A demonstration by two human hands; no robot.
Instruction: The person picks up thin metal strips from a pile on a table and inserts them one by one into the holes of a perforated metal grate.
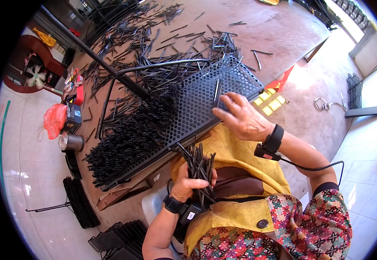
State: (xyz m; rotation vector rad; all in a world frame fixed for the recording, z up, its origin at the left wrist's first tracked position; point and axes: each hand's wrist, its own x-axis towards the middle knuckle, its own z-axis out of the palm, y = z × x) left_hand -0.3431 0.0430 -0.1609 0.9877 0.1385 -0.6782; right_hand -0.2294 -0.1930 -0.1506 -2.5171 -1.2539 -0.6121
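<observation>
My left hand (190,185) is closed round a bundle of black bristle strips (202,162), held upright close to my lap. Over the bare part of a black perforated brush board (197,104), my right hand (245,116) has its thumb and forefinger at the lower end of a thin shiny black bristle strip (218,89). The exact contact at these fingertips is hard to make out. Dense black bristles (132,138) fill the board's left part, while its right part shows open holes. A long black handle (97,58) with bent braces rises from the board toward the upper left.
Loose black strips (153,47) lie scattered over the brown table (257,26) behind the board. A metal can (71,141), a dark box and a pink plastic bag (55,119) stand at its left edge. Finished-looking black brushes (80,201) rest on the floor at lower left.
</observation>
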